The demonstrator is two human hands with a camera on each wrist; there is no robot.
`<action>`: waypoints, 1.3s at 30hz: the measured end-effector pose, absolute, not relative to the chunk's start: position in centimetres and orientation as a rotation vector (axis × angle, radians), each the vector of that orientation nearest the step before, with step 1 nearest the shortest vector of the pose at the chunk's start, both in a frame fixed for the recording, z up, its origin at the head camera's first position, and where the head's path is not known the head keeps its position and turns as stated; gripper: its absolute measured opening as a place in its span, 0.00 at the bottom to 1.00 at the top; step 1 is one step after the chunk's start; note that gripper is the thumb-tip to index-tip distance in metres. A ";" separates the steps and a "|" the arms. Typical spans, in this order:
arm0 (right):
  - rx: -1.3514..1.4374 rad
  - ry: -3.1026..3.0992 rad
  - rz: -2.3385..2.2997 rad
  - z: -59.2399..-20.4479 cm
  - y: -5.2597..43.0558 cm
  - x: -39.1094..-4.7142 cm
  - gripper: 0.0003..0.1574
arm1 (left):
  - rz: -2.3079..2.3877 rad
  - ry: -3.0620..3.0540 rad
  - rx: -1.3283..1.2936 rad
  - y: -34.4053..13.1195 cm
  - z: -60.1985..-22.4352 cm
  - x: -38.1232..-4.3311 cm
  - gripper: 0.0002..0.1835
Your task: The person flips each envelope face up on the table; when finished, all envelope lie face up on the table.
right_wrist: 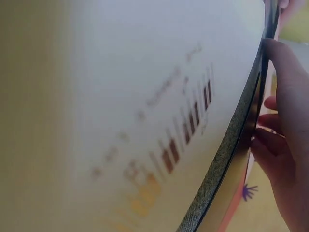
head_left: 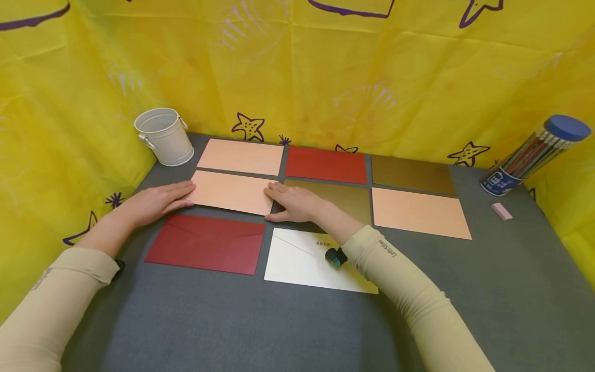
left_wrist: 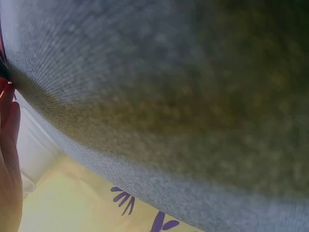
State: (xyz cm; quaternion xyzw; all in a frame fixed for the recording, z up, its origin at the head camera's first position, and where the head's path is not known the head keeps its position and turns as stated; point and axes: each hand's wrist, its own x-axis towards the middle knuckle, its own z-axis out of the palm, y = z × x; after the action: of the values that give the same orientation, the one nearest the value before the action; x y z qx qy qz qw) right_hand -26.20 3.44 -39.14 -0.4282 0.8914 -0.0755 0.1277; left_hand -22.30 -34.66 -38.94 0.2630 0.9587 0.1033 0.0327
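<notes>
Between both hands a peach envelope lies low over the grey table, a dark strip of shadow along its near edge. My left hand touches its left short edge, fingertips at the side and thumb by the near corner. On the opposite short edge, fingers of my right hand rest near the far corner, with the thumb at the near corner. That hand partly covers an olive-gold envelope. Only part of the left hand shows in the left wrist view. The right wrist view has the right hand at its right side.
Around lie another peach envelope, a red one, a brown-gold one, a third peach one, a dark red one and a white one. A white bucket, pencil tub and eraser stand at the sides.
</notes>
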 end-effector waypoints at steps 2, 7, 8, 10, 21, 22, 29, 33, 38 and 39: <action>-1.249 2.597 -0.214 -39.0 3.5 -26.1 0.57 | 0.314 2.996 0.861 -34.7 -39.0 -22.3 0.29; -1.325 2.669 -0.282 -39.0 3.5 -26.2 0.46 | 0.369 3.112 0.866 -34.7 -38.9 -22.2 0.24; -1.351 2.695 -0.317 -39.1 3.5 -26.2 0.41 | 0.395 3.131 0.850 -34.6 -38.9 -22.2 0.24; -1.398 2.744 -0.405 -39.2 3.4 -26.3 0.31 | 0.449 3.165 0.810 -34.5 -38.7 -22.2 0.22; -1.282 2.806 -1.033 -39.2 2.8 -26.3 0.08 | 0.935 3.356 0.684 -32.6 -37.5 -22.2 0.09; -1.239 2.800 -1.106 -39.1 2.8 -26.3 0.07 | 0.996 3.377 0.685 -32.4 -37.3 -22.3 0.09; -0.767 2.610 -1.604 -38.4 2.9 -26.2 0.12 | 1.350 3.341 0.536 -30.8 -36.2 -22.3 0.11; -0.539 2.429 -1.794 -38.4 3.3 -26.3 0.15 | 1.531 3.164 0.347 -30.1 -35.8 -21.9 0.12; -0.355 2.257 -1.929 -38.8 3.7 -26.6 0.18 | 1.797 2.683 0.238 -29.5 -35.5 -21.5 0.11; -0.336 2.249 -1.934 -38.9 3.8 -26.6 0.18 | 1.822 2.572 0.219 -29.4 -35.3 -21.4 0.13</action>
State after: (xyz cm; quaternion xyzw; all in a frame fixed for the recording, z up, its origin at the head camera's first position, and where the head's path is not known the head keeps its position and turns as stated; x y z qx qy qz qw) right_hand -26.65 3.79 -38.89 -0.1123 0.7511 -0.6458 0.0783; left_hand -21.42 -29.37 -35.31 0.0694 0.8140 0.5767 -0.0092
